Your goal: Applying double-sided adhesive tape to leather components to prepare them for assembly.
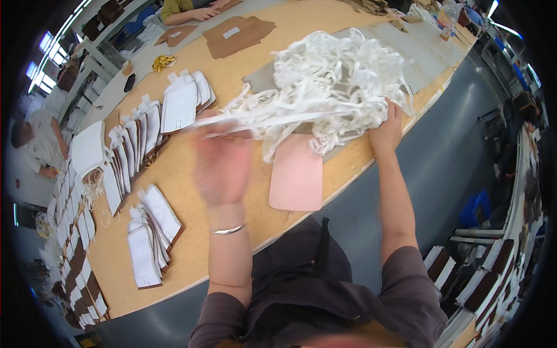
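A big tangled heap of narrow white fabric strips (348, 69) lies on the table in front of me. A length of white strip (296, 118) is drawn out straight between my two hands. My left hand (223, 165) is smeared by motion, its fingers at the left end of that strip and seemingly closed on it. At the heap's right edge, my right hand (387, 130) is closed on white strip, its fingertips partly hidden. Just below the heap, between my forearms, a pink rounded panel (296, 177) lies flat, its top edge under the strips.
Stacks of white-faced, brown-edged pieces (152, 235) stand on the table (191, 226) to my left, with more stacks (136, 133) beyond. Brown pieces (239, 36) lie at the far side, near another person's hands (203, 13). A second person (43, 142) works at far left.
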`<state>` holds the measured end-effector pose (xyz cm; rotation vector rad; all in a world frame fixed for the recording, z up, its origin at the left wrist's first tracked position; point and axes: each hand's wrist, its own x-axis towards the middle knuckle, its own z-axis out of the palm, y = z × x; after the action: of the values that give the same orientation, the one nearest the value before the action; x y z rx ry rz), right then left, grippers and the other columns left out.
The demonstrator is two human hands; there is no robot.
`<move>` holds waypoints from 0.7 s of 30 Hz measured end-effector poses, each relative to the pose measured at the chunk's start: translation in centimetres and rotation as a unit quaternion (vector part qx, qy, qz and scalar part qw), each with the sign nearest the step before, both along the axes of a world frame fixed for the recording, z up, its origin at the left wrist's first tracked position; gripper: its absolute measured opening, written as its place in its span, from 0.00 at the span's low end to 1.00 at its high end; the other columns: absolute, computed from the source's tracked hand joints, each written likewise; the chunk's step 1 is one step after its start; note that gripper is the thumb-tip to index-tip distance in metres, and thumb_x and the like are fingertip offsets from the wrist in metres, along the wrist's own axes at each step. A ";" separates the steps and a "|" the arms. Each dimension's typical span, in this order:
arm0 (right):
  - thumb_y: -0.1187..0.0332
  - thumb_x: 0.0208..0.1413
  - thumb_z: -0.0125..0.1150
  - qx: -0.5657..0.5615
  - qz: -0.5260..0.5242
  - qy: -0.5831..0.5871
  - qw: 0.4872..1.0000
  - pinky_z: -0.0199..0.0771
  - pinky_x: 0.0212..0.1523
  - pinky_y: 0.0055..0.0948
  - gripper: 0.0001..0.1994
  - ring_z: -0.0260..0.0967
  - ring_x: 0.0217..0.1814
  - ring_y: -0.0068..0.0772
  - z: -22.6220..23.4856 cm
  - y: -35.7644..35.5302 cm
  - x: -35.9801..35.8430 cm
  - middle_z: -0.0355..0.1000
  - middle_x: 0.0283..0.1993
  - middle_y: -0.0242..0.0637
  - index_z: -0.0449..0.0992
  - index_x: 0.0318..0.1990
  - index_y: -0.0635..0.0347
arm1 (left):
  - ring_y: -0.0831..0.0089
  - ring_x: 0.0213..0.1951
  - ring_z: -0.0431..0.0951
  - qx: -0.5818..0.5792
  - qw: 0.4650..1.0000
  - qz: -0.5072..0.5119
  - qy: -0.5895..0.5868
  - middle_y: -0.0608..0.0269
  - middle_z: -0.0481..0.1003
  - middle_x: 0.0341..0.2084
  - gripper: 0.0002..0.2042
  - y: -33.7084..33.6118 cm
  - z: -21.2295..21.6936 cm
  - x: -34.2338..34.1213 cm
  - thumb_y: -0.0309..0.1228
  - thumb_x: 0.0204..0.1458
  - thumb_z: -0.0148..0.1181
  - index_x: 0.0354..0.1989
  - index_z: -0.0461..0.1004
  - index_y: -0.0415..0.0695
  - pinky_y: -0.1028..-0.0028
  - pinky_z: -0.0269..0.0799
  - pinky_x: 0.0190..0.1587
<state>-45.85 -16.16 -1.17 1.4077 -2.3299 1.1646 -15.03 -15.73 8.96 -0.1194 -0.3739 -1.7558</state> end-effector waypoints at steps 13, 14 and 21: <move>0.74 0.43 0.59 -0.151 0.053 0.058 0.986 0.66 0.44 0.36 0.17 0.63 0.46 0.46 -0.6 -4.5 -2.1 0.62 0.45 0.40 0.69 0.44 0.58 | 0.74 0.45 0.68 -0.116 0.714 0.163 -0.671 0.62 0.67 0.49 0.22 3.3 -1.2 5.9 0.27 0.48 0.59 0.53 0.63 0.41 0.79 0.66 0.40; 0.74 0.42 0.58 -0.136 0.061 0.024 0.989 0.66 0.44 0.35 0.17 0.63 0.47 0.46 -0.8 -3.9 -1.4 0.62 0.45 0.39 0.69 0.43 0.59 | 0.75 0.44 0.68 -0.117 0.671 0.171 -0.712 0.62 0.67 0.48 0.21 2.4 -2.1 4.6 0.27 0.48 0.59 0.52 0.64 0.41 0.80 0.66 0.39; 0.75 0.42 0.59 -0.136 0.070 -0.023 0.988 0.65 0.45 0.33 0.16 0.62 0.48 0.45 -2.7 -2.0 -0.3 0.62 0.45 0.39 0.68 0.41 0.61 | 0.67 0.39 0.72 -0.275 0.488 0.352 -0.750 0.56 0.68 0.46 0.23 -3.4 -4.0 -3.8 0.32 0.47 0.59 0.52 0.64 0.41 0.72 0.70 0.37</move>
<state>-46.18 -18.12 -3.91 1.4756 -2.0308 1.5021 -18.83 -19.11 4.91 1.0798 -1.9268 -0.3682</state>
